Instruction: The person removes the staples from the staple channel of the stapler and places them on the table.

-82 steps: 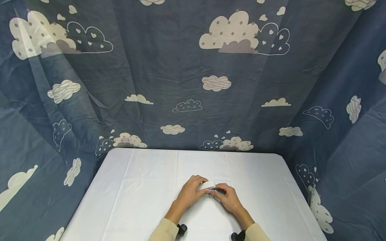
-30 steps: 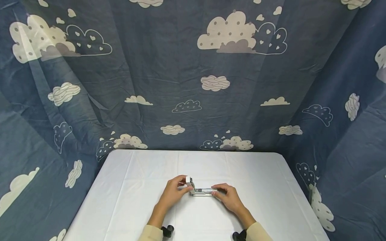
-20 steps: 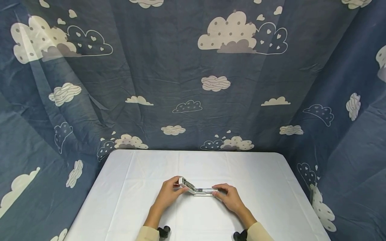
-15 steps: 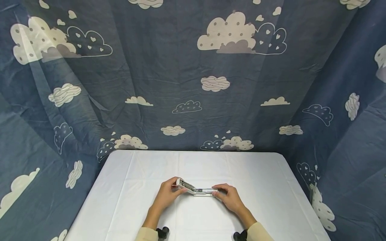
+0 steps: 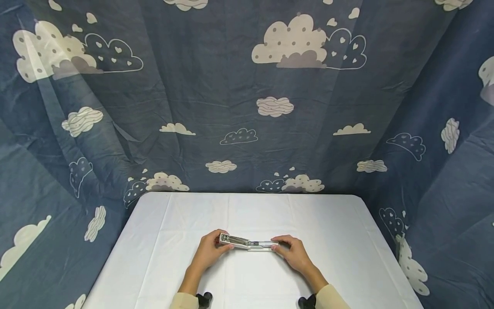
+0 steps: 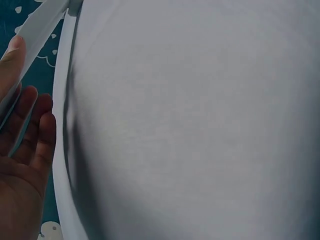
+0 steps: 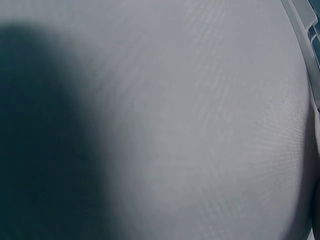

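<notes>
A white stapler-like tool [image 5: 251, 245] lies across the near half of the table [image 5: 324, 227], in the middle between the two hands, and it is unfolded: its cover [image 5: 236, 242] leans back to the left, with the inner side facing up, while the narrow rail [image 5: 264, 243] and the base [image 5: 259, 250] point to the right. The left hand [image 5: 208, 253] pinches the far end of this cover, thumb on the near side and fingers on the other, with only the thickness of the part between them. The right hand [image 5: 293, 254] holds the right end in the same manner, thumb in front and forefinger behind; the wrist view almost does not show this hand, so its other fingers I cannot tell. I judge the tool to be light and stiff, probably plastic outside with metal inside, smooth and perhaps a little slippery. The hinge in the middle seems the most delicate place, and it should not be forced or twisted. The best hold is probably at the two ends, as now, with fingertips on the outer side walls and away from the inner metal.
</notes>
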### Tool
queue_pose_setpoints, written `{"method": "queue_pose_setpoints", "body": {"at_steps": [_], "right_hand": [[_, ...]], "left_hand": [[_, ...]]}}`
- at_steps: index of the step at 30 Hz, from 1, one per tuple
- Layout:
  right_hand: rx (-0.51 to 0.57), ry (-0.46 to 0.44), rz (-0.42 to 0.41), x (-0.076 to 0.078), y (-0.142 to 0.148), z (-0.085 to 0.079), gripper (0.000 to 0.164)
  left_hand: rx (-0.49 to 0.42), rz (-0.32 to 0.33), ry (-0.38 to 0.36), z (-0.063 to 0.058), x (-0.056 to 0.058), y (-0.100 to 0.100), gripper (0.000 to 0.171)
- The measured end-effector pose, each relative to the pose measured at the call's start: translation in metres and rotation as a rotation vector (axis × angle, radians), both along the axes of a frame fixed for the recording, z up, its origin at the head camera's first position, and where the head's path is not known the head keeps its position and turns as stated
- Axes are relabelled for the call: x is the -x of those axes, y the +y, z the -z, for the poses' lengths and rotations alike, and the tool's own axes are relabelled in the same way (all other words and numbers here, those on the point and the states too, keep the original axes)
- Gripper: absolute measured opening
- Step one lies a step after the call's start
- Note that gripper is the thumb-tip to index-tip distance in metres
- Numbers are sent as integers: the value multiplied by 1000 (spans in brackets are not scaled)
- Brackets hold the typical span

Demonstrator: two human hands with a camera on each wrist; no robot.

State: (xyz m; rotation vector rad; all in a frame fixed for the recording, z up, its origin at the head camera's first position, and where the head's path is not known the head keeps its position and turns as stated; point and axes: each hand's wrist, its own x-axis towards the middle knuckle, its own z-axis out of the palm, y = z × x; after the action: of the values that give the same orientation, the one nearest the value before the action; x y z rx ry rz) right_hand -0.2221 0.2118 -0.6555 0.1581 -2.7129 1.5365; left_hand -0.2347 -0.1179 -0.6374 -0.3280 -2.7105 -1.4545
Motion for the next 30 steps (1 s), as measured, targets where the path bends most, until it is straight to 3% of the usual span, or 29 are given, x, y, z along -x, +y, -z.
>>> {"method": "queue_pose_setpoints", "body": {"at_steps": [13,17,21,25,30], "right_hand": [[-7,23,7,-1,0,1,23],[-12,24,11,-1,-1,1,22],[-20,47,15,0,-1,1,21],[-17,42,27,1,-2,2,21],[-11,17,24,0,-3,2,22]], "left_hand": [[22,-22,3,6,-3,-1,38],[13,-39,4,2,-6,-1,61],[-37,-71,75,-11,-6,0,81],[-63,-65,189,-26,-3,5,66],[-41,-25,220,-38,-1,16,45]]}}
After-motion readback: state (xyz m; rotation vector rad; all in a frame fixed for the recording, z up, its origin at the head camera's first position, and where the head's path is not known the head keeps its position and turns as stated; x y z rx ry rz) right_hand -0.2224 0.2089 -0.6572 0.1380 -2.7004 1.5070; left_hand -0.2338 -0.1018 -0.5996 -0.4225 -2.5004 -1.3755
